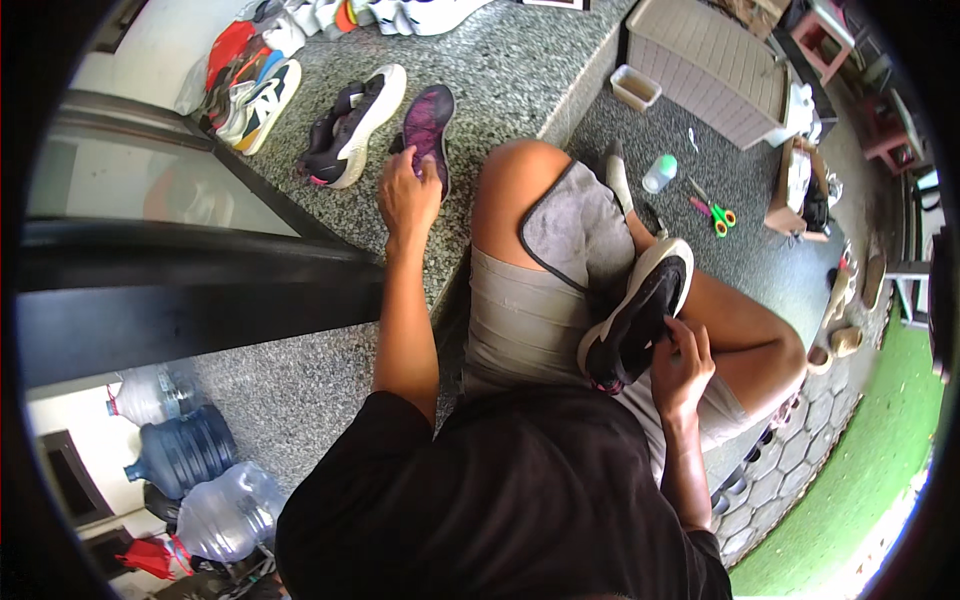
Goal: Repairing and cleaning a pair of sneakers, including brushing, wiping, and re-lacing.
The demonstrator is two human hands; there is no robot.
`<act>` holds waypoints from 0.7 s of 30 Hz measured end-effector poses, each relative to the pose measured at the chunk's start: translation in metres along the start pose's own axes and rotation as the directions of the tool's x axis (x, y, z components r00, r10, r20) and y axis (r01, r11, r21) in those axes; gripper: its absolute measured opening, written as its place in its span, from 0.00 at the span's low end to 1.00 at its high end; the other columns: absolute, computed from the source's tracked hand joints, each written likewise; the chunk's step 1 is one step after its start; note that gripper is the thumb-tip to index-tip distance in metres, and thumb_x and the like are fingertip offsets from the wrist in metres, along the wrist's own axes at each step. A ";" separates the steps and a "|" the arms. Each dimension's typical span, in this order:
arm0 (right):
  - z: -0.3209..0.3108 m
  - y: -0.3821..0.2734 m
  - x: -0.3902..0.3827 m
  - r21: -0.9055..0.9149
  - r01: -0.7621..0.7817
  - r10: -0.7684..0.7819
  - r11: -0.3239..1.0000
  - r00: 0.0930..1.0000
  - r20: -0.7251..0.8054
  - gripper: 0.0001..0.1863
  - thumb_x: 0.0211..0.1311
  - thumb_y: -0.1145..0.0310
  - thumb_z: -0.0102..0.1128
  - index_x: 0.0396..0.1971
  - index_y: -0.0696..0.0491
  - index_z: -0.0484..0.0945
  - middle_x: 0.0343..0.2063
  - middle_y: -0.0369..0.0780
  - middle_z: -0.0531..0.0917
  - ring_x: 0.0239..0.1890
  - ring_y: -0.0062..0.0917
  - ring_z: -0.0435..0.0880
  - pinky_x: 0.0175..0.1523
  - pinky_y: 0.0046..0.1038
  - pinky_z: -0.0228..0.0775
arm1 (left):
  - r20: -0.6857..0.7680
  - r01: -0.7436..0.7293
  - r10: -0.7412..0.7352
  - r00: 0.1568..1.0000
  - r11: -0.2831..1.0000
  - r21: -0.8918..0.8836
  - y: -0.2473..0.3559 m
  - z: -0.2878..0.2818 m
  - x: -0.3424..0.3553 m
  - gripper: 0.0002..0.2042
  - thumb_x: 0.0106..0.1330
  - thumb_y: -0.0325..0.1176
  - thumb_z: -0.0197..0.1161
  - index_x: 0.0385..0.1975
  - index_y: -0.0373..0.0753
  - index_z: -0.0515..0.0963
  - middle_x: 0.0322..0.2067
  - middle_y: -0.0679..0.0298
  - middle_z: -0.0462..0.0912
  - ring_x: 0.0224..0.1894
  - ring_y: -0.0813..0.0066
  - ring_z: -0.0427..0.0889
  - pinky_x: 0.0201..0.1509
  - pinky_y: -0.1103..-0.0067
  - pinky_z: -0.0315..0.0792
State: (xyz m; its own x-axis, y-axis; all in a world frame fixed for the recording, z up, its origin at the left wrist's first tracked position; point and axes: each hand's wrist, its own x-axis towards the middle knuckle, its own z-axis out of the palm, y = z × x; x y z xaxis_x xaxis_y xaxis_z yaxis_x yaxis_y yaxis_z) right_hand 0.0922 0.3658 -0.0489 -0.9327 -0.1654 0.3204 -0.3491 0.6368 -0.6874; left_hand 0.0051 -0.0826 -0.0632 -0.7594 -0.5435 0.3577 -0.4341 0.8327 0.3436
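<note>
A dark purple patterned insole (431, 118) lies on the grey speckled ledge, up and to the left of my knee. My left hand (410, 195) grips its near part, thumb and fingers closed around it. In my lap rests a black sneaker (640, 312) with a white sole, tilted on its side. My right hand (684, 368) has its fingertips pinched at the sneaker's opening; what lies between them is partly hidden. Beside the insole sits a second black sneaker (352, 130) with a white sole. A grey cloth (572, 222) with dark edging is draped over my thigh.
Green-handled scissors (720, 218) and a small bottle (659, 174) lie on the lower floor to the right. A beige plastic box (705, 70) and a cardboard box (800, 190) stand beyond. Several shoes (268, 105) line the ledge. Large water bottles (187, 452) are at lower left.
</note>
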 end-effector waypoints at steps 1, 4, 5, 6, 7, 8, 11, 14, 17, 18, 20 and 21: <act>-0.002 0.000 -0.002 0.009 0.012 -0.012 1.000 0.999 -0.042 0.17 0.52 0.86 0.59 0.41 0.55 0.84 0.30 0.43 0.81 0.28 0.35 0.83 0.35 0.35 0.77 | 0.060 0.110 -0.107 0.992 0.993 -0.050 0.005 0.001 -0.001 0.24 0.69 0.50 0.62 0.55 0.36 0.81 0.52 0.46 0.84 0.56 0.46 0.81 0.60 0.59 0.73; -0.006 0.000 -0.009 0.031 0.065 -0.067 0.997 0.995 0.070 0.14 0.51 0.86 0.59 0.36 0.55 0.84 0.30 0.43 0.81 0.28 0.34 0.82 0.35 0.32 0.76 | 0.034 0.071 -0.071 0.997 0.997 0.002 0.004 0.007 0.001 0.24 0.68 0.50 0.65 0.56 0.39 0.81 0.44 0.47 0.88 0.48 0.46 0.86 0.54 0.59 0.77; -0.007 -0.007 -0.009 0.000 0.081 -0.080 0.997 0.990 0.114 0.10 0.52 0.86 0.62 0.33 0.56 0.84 0.29 0.43 0.81 0.27 0.33 0.81 0.36 0.29 0.75 | 0.024 0.081 -0.081 0.996 0.997 -0.004 -0.001 0.012 0.003 0.24 0.68 0.50 0.65 0.56 0.39 0.81 0.44 0.47 0.88 0.48 0.46 0.86 0.54 0.59 0.77; -0.006 -0.013 -0.008 -0.003 0.094 -0.093 0.996 0.989 0.116 0.10 0.52 0.86 0.62 0.33 0.56 0.84 0.29 0.43 0.81 0.27 0.33 0.81 0.36 0.29 0.75 | 0.058 0.174 -0.164 0.985 0.940 -0.295 -0.005 0.019 0.009 0.22 0.67 0.46 0.67 0.56 0.39 0.81 0.41 0.48 0.88 0.45 0.47 0.87 0.51 0.61 0.78; -0.007 -0.019 -0.007 0.038 0.057 -0.060 0.998 0.993 0.103 0.09 0.54 0.85 0.63 0.33 0.56 0.84 0.28 0.42 0.81 0.28 0.32 0.81 0.37 0.29 0.75 | 0.117 0.253 -0.226 0.967 0.790 -0.558 -0.008 0.028 0.015 0.20 0.67 0.42 0.68 0.56 0.40 0.81 0.39 0.50 0.89 0.42 0.49 0.88 0.48 0.64 0.79; -0.006 -0.022 -0.005 0.085 0.022 -0.029 0.996 0.996 0.090 0.08 0.56 0.84 0.64 0.33 0.57 0.84 0.28 0.42 0.81 0.28 0.31 0.81 0.37 0.28 0.75 | 0.033 0.252 -0.292 0.956 0.756 -0.604 -0.012 0.034 0.022 0.17 0.66 0.34 0.67 0.54 0.40 0.82 0.34 0.53 0.89 0.36 0.51 0.88 0.43 0.68 0.79; -0.006 -0.020 -0.002 0.164 -0.025 0.012 0.986 0.997 0.081 0.05 0.60 0.83 0.66 0.35 0.60 0.84 0.29 0.42 0.82 0.28 0.27 0.81 0.37 0.27 0.74 | -0.490 -0.002 -0.104 0.866 0.977 -0.211 -0.046 0.028 0.061 0.15 0.66 0.31 0.62 0.52 0.40 0.84 0.43 0.51 0.88 0.45 0.52 0.86 0.57 0.62 0.74; -0.006 -0.017 -0.003 0.174 -0.048 0.037 0.984 0.997 0.065 0.05 0.60 0.83 0.66 0.36 0.60 0.84 0.29 0.42 0.82 0.29 0.26 0.82 0.37 0.26 0.74 | -0.350 0.222 -0.157 0.923 0.963 0.153 -0.026 -0.004 0.097 0.19 0.60 0.37 0.65 0.51 0.42 0.85 0.51 0.48 0.85 0.61 0.50 0.77 0.69 0.49 0.59; -0.007 -0.023 -0.002 0.160 -0.026 0.012 0.987 0.996 0.084 0.05 0.60 0.83 0.66 0.36 0.61 0.84 0.29 0.43 0.82 0.29 0.26 0.82 0.38 0.27 0.75 | -0.243 0.364 -0.295 0.924 0.875 0.321 -0.017 -0.030 0.138 0.24 0.54 0.47 0.69 0.51 0.48 0.85 0.53 0.53 0.86 0.65 0.48 0.70 0.70 0.49 0.54; -0.007 -0.024 -0.002 0.159 -0.019 0.006 0.987 0.997 0.082 0.05 0.60 0.83 0.66 0.36 0.61 0.84 0.29 0.43 0.82 0.29 0.26 0.82 0.38 0.27 0.75 | -0.272 0.386 -0.305 0.913 0.862 0.328 -0.026 -0.033 0.150 0.24 0.54 0.49 0.69 0.51 0.49 0.85 0.56 0.51 0.84 0.65 0.47 0.73 0.71 0.47 0.52; -0.008 -0.022 -0.005 0.178 -0.012 0.000 0.984 0.998 0.064 0.05 0.60 0.83 0.66 0.35 0.61 0.84 0.30 0.43 0.83 0.30 0.27 0.83 0.39 0.27 0.75 | 0.121 0.420 -0.448 0.886 0.885 0.202 -0.027 -0.044 0.164 0.28 0.55 0.51 0.71 0.55 0.46 0.84 0.58 0.45 0.82 0.65 0.46 0.77 0.71 0.50 0.60; -0.009 -0.022 -0.006 0.173 -0.036 0.027 0.984 0.998 0.055 0.05 0.60 0.83 0.66 0.35 0.60 0.84 0.30 0.43 0.83 0.31 0.28 0.83 0.40 0.27 0.75 | 0.127 0.411 -0.437 0.891 0.892 0.190 -0.037 -0.029 0.169 0.28 0.55 0.51 0.71 0.55 0.46 0.84 0.58 0.45 0.82 0.65 0.46 0.77 0.71 0.50 0.60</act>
State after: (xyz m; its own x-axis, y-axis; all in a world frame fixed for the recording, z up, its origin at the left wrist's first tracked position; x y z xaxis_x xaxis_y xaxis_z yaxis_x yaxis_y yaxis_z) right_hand 0.1064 0.3597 -0.0303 -0.9452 -0.1896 0.2658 -0.3260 0.5021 -0.8010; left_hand -0.0929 -0.2078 0.0101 -0.5481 -0.8344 0.0584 -0.7908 0.5396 0.2887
